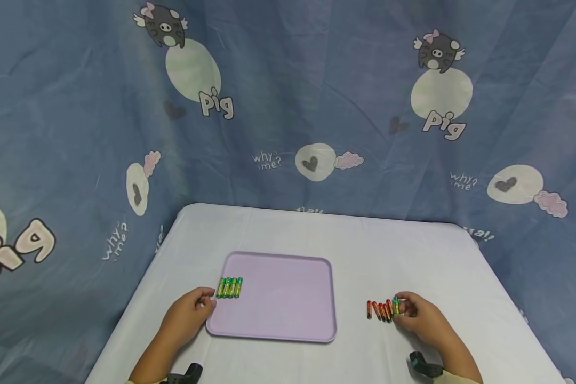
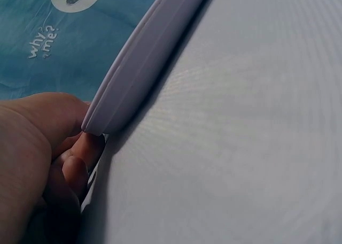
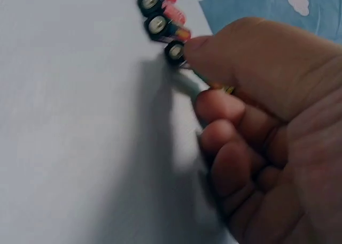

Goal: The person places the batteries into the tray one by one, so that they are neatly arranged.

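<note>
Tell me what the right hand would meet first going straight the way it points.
Probably the nearest red battery, just past the green battery that the right hand pinches; whether the two touch is unclear.

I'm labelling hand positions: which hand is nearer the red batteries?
Right. The right hand is beside the red batteries; the left hand is farther off, at the left edge of the purple tray.

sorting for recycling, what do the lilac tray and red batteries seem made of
Lilac tray: probably matte plastic, given its uniform colour and smooth, moulded look. Red batteries: likely metal in glossy wraps; silvery ends show in the right wrist view.
</note>
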The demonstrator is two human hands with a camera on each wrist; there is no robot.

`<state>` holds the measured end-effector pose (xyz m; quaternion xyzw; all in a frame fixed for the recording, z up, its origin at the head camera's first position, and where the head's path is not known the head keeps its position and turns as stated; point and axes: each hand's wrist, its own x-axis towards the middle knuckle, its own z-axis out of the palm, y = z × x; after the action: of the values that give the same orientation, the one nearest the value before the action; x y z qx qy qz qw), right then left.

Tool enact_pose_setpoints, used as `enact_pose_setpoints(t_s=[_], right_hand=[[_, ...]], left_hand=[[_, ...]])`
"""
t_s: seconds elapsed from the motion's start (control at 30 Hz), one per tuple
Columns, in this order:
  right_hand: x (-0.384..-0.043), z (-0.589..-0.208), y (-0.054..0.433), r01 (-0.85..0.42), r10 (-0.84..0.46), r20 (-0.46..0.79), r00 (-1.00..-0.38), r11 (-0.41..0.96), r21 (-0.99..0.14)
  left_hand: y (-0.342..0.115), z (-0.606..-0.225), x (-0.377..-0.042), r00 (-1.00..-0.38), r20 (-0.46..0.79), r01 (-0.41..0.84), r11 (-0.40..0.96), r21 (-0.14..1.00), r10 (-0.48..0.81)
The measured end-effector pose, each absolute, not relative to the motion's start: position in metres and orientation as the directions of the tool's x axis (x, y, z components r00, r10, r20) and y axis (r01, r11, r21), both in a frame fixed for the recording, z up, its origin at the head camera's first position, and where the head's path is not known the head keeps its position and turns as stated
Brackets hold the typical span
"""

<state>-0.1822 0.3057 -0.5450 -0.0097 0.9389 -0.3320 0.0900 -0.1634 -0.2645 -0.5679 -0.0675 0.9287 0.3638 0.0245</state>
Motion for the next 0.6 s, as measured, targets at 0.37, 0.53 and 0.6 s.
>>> enact_pose_setpoints(t_s=[0.37, 0.53, 0.6], right_hand=[[-0.195, -0.534, 0.293, 0.062, -0.036, -0.152, -0.988, 0.803, -0.593], [-0.2, -0.53, 0.281, 0.027, -0.047, -0.104, -0.993, 0.787, -0.616], [-0.202, -0.53, 0.275, 0.012, -0.053, -0.083, -0.995, 0.774, -0.633]], left_hand=[[-0.265, -0.569, -0.163, -0.989, -0.094, -0.148, 0.727, 0.671, -0.115], [-0.265, -0.57, -0.162, -0.99, -0.091, -0.143, 0.733, 0.665, -0.111], [-0.265, -0.569, -0.163, -0.99, -0.09, -0.139, 0.734, 0.665, -0.106]])
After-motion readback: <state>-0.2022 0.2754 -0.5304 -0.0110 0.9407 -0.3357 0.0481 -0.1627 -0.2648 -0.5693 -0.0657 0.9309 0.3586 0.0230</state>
